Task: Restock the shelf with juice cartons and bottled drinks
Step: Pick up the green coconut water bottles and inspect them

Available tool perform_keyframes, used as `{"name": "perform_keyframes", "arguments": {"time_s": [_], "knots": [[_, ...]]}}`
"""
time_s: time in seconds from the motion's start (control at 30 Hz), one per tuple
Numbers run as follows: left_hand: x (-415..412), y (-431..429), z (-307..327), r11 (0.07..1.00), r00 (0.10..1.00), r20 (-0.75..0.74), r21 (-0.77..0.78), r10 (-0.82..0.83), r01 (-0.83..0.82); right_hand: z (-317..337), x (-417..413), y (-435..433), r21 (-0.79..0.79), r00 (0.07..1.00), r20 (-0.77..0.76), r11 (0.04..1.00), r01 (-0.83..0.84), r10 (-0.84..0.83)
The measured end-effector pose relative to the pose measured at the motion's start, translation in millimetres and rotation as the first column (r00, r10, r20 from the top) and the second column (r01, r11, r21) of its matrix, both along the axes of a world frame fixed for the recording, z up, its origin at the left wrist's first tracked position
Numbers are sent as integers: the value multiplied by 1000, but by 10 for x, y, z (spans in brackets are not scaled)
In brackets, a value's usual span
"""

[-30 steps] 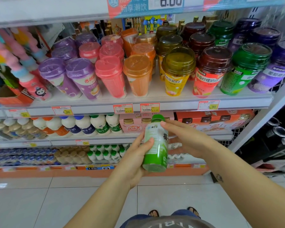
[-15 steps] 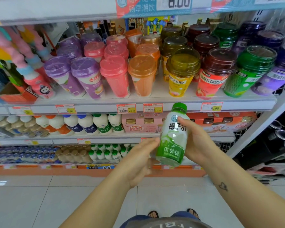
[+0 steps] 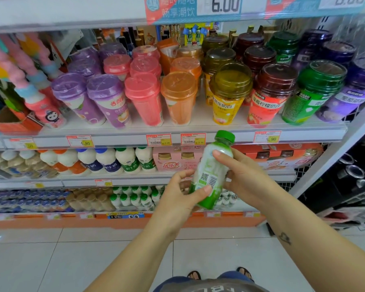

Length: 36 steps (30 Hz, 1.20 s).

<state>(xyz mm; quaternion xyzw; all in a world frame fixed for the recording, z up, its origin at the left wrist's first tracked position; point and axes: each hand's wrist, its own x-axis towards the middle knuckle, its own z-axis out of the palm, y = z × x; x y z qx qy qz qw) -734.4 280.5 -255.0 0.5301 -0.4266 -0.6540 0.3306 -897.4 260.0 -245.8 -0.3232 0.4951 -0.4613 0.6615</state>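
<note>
Since half a second ago the green-capped bottle has been turned, so its barcode side now faces the camera instead of the front label, and the left hand has come back onto it. At far left on the cup shelf stands a pink character bottle, then purple cups, a pink cup and an orange cup. On the shelf below is a row of white milk bottles beside a pink multipack, with small green-capped bottles lower down. The left hand grips the bottle's lower part, thumb across the label. The bottle is held in the air in front of the second shelf, tilted with its cap up and right, the cap overlapping the cup shelf's price rail and its body hiding part of the multipack. The right hand wraps the bottle's upper part from the right. Behind it lies an orange box; above stand yellow, red and green cups.
</note>
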Motion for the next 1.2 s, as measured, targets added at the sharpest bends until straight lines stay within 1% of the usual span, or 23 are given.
{"name": "perform_keyframes", "arguments": {"time_s": [0.07,0.1,0.17,0.23,0.3,0.37,0.43,0.53,0.6,0.7,0.77,0.83,0.9,1.03,1.13,1.2], "knots": [[5,37,-12,999,999,45,-39,-30,32,-50,3,0,37,997,53,998,51,-53],[10,50,-3,999,999,23,-25,-29,29,-70,-10,9,54,993,93,997,62,-67],[35,51,15,999,997,-74,53,-6,10,-109,-44,29,79,979,198,996,38,-53],[57,35,14,986,991,-136,165,-11,34,-178,-82,54,93,944,324,995,28,-57],[73,24,-5,954,980,-189,280,-59,112,-235,-113,66,91,899,429,994,55,-89],[89,42,-20,907,955,-269,357,-128,222,-236,-106,82,64,869,487,995,73,-95],[91,72,-38,886,924,-332,350,-188,306,-231,-114,80,37,867,492,997,69,-78],[93,49,-47,913,924,-317,269,-215,305,-143,-138,46,9,911,413,1000,7,-10],[121,-36,-20,947,947,-250,198,-201,253,-35,-161,-8,-45,957,286,998,-33,45],[221,-195,118,981,980,-64,24,-191,193,154,-176,-80,-126,999,39,992,0,4],[303,-298,273,973,979,105,-129,-177,190,287,-183,-115,-181,1000,-28,983,7,-12],[388,-410,452,933,950,277,-281,-143,223,446,-181,-146,-225,997,-71,974,4,-21],[468,-522,652,878,923,372,-402,-103,260,618,-171,-183,-284,994,-104,959,-1,-29],[616,-670,1126,757,908,417,-577,-49,306,986,-148,-262,-474,996,-83,880,-4,-41],[714,-762,1456,670,886,464,-661,14,336,1306,-120,-320,-608,990,-136,793,-44,-49],[743,-825,1681,598,864,497,-718,81,357,1531,-112,-370,-663,994,-102,747,-36,-43]]}}
